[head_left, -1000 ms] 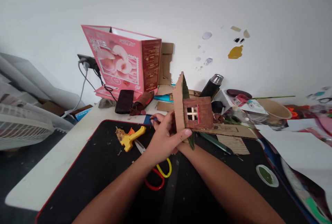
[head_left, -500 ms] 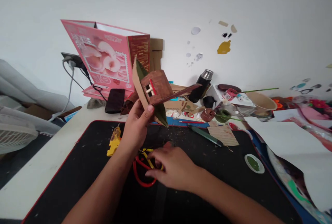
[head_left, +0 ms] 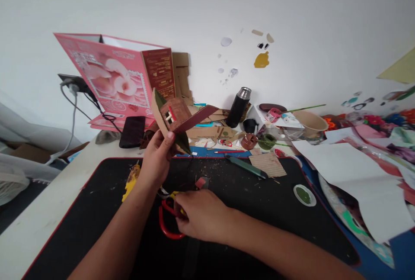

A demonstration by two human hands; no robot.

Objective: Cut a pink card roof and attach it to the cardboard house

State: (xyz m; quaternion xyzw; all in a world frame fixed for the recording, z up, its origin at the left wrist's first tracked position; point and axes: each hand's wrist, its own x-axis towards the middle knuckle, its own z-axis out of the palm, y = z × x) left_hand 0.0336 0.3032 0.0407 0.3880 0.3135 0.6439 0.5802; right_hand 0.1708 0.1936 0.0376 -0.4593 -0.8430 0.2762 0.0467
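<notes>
My left hand (head_left: pixel 158 154) is closed on a small cardboard house model (head_left: pixel 175 113), raised above the black mat. The model has brown walls, a red-and-cream window, a green-painted base and a long brown strip jutting to the right. Low over the mat, my right hand (head_left: pixel 202 215) has its fingers curled around the handles of scissors (head_left: pixel 168 228) with red and yellow grips. Part of the handles is hidden behind the fingers. A small reddish-brown piece (head_left: pixel 200 182) lies just beyond that hand. Beside my left forearm is a yellow object (head_left: pixel 130 182) with a brown-stained top.
The black mat (head_left: pixel 106 210) carries a green cutter (head_left: pixel 246 166), corrugated cardboard (head_left: pixel 268 164) and a lid of green paint (head_left: pixel 304 195). Behind stand a pink box (head_left: pixel 113 76), a phone (head_left: pixel 132 132), a black flask (head_left: pixel 239 107) and paint pots. Paper sheets (head_left: pixel 350 180) lie right.
My right hand has closed around the scissors' handles, and the small reddish-brown piece has come into sight. The house model is slightly lower and turned in my left hand. The whole view has shifted.
</notes>
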